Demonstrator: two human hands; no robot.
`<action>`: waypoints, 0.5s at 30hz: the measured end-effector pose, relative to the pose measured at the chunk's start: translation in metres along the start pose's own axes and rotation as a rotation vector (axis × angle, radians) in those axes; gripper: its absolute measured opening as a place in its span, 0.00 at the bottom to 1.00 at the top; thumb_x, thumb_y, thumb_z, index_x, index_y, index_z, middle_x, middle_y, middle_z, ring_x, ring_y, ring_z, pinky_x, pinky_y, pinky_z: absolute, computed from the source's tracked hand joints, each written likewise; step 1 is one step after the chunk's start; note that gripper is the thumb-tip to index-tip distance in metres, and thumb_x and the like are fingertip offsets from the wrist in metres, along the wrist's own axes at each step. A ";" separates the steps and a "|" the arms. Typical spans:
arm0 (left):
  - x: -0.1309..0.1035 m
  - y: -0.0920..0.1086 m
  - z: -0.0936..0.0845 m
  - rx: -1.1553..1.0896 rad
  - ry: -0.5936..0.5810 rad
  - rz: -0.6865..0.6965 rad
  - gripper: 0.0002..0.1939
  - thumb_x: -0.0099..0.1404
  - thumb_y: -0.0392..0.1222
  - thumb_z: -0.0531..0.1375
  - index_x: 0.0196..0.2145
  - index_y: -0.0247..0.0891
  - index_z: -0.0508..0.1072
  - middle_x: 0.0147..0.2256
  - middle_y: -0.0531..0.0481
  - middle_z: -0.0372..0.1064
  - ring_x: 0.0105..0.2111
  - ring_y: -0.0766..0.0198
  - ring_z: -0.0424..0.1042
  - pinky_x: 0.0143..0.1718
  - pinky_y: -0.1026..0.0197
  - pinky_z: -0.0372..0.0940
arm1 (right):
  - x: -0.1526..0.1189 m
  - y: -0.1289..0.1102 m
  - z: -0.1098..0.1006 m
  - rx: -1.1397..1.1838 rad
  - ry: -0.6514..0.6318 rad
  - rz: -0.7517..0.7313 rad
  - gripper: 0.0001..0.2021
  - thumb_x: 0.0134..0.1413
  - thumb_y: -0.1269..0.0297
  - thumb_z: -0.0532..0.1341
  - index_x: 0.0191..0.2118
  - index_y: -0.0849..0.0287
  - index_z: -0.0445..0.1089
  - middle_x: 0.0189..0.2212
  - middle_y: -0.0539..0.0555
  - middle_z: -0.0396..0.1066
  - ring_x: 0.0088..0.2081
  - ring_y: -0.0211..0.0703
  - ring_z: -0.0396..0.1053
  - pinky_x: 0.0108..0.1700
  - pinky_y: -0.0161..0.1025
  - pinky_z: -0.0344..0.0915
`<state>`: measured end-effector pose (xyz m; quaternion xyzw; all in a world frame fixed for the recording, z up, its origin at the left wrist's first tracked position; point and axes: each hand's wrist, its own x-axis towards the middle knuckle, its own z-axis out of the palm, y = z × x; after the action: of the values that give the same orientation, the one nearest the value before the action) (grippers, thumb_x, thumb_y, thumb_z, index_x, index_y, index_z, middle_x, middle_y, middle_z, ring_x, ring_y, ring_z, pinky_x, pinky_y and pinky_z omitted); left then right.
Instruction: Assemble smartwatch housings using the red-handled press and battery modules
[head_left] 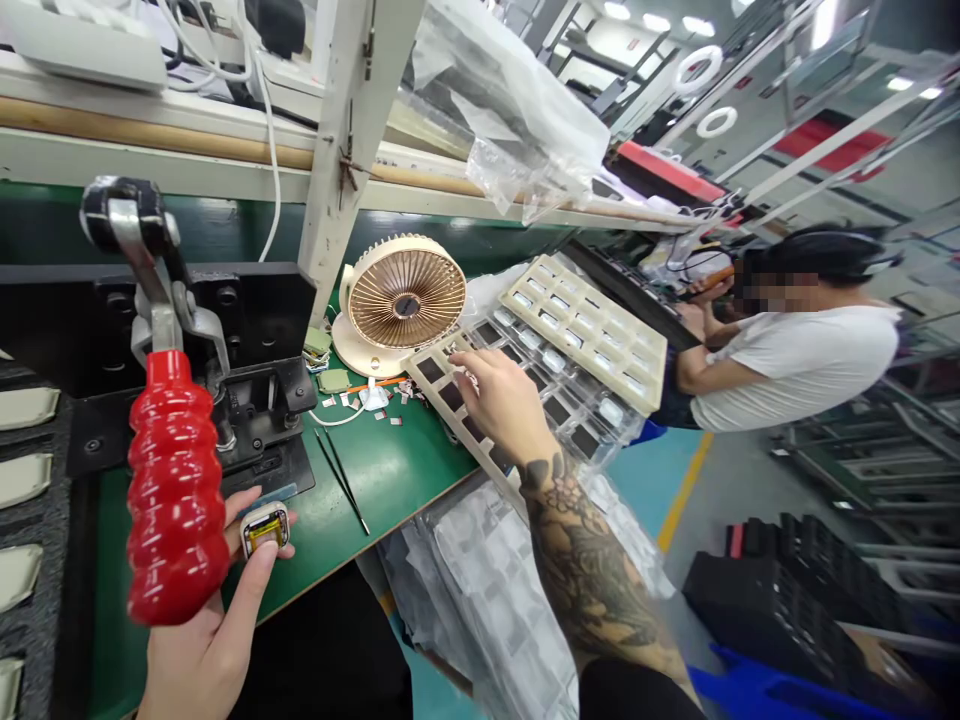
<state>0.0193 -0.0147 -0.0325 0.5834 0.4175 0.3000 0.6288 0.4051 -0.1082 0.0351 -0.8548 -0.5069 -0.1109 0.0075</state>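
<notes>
My left hand (206, 640) grips a small white rounded-square device housing (253, 522), like a watch case, with a yellow part showing inside. My thumb presses at its front edge, close below the red ribbed handle (178, 490) of a toggle clamp. My right hand (504, 398), on a tattooed forearm, reaches over a compartment tray (480, 450) with dark squares in its cells. Its fingers are bent together at the tray's left end; whatever sits between the fingertips is too small to make out. Black tweezers (343, 482) lie on the green bench between my hands.
A cream fan (407, 306) stands behind small loose parts (394, 392). A cream tray of light pieces (585, 325) rests across the compartment tray. At left, a dark foam holder (45, 520) carries white housings. Another person (795, 350) works at far right.
</notes>
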 end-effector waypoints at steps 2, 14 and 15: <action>0.000 0.001 0.001 0.000 0.001 -0.004 0.29 0.77 0.58 0.67 0.68 0.44 0.73 0.54 0.43 0.85 0.46 0.52 0.86 0.58 0.51 0.78 | 0.015 0.011 -0.003 -0.113 -0.113 0.059 0.19 0.77 0.68 0.52 0.61 0.60 0.77 0.55 0.64 0.80 0.56 0.58 0.73 0.58 0.49 0.68; 0.002 -0.004 0.003 -0.003 0.024 0.035 0.30 0.76 0.58 0.69 0.68 0.41 0.74 0.54 0.38 0.85 0.48 0.47 0.87 0.55 0.50 0.82 | 0.079 0.026 0.031 -0.222 -0.278 0.193 0.15 0.76 0.67 0.56 0.60 0.65 0.71 0.48 0.68 0.80 0.48 0.56 0.80 0.49 0.43 0.69; 0.003 -0.005 0.003 0.004 0.027 0.050 0.30 0.76 0.58 0.69 0.68 0.41 0.74 0.53 0.38 0.85 0.49 0.46 0.87 0.54 0.49 0.83 | 0.080 0.025 0.032 -0.225 -0.277 0.198 0.16 0.77 0.68 0.54 0.61 0.66 0.71 0.48 0.69 0.80 0.49 0.57 0.80 0.50 0.43 0.69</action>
<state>0.0225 -0.0140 -0.0375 0.5908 0.4118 0.3225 0.6143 0.4696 -0.0475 0.0218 -0.9031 -0.4009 -0.0470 -0.1469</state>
